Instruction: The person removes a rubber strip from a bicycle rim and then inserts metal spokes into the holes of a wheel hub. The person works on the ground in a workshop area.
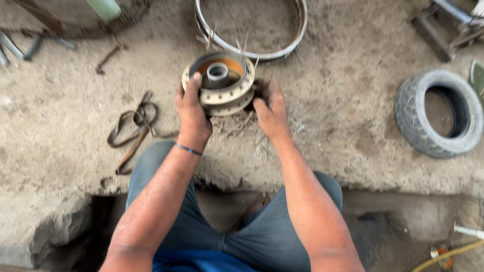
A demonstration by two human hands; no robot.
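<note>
A round metal wheel hub (pixel 220 83) with a grey centre tube and an orange-rust inside sits on the dusty ground, with thin spokes sticking out of it. My left hand (pixel 192 112) grips the hub's left flange, thumb over the rim. Fingers curled, my right hand (pixel 271 110) rests against the hub's right side, touching its dark lower edge. A thin blue band circles my left wrist. My knees in grey trousers show below.
A bare metal wheel rim (pixel 252 48) lies just behind the hub. A small grey tyre (pixel 438 113) lies at the right. Rubber straps (pixel 132 128) lie at the left. A step edge drops off in front of my knees.
</note>
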